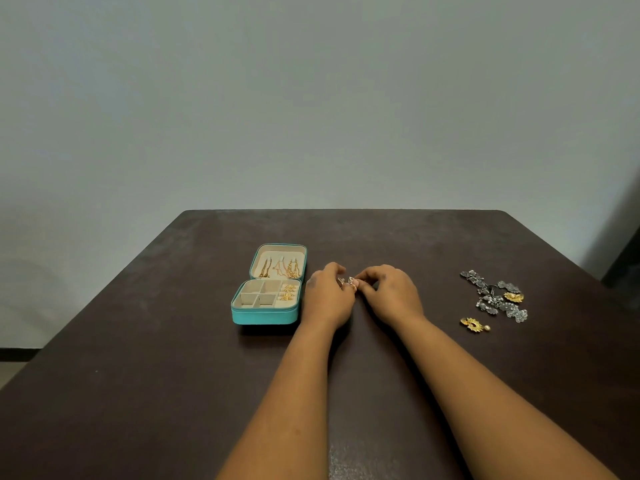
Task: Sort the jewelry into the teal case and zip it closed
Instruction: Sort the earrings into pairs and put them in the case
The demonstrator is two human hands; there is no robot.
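The teal case (pixel 265 315) is lying open on the bench (pixel 138 375), gold pieces inside. Just right of it, my left hand (pixel 327 299) and right hand (pixel 393 294) are both pinching a small ring (pixel 351 282). Silver and gold jewelry (pixel 495 299) is lying far right.

Single head-worn view, forward and down over a dark table (pixel 173 341) toward a near wall (pixel 311 98).
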